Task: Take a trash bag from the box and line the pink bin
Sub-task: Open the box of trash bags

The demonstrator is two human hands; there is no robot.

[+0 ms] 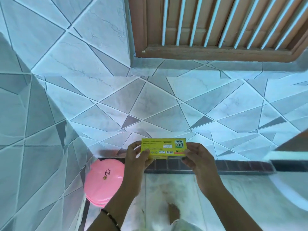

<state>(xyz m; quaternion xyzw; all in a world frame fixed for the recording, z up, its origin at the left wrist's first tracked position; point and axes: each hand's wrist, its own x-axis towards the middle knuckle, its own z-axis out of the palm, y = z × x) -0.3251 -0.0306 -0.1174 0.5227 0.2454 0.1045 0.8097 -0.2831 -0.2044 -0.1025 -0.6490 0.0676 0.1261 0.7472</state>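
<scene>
I hold a yellow trash bag box (pixel 164 148) flat in front of me, its printed back facing up. My left hand (pixel 136 157) grips its left end and my right hand (pixel 198 160) grips its right end. The box looks closed; no bag is visible. The pink bin (pixel 104 180) stands on the floor in the tiled corner, below and left of the box, with its pink lid down. My left forearm covers the bin's right edge.
Tiled walls with a grey and white geometric pattern rise ahead and to the left. A wooden window frame with white bars (pixel 216 30) is at the upper right. A white curved fixture (pixel 290 185) sits at the right. My bare foot (pixel 174 212) stands on the pale floor.
</scene>
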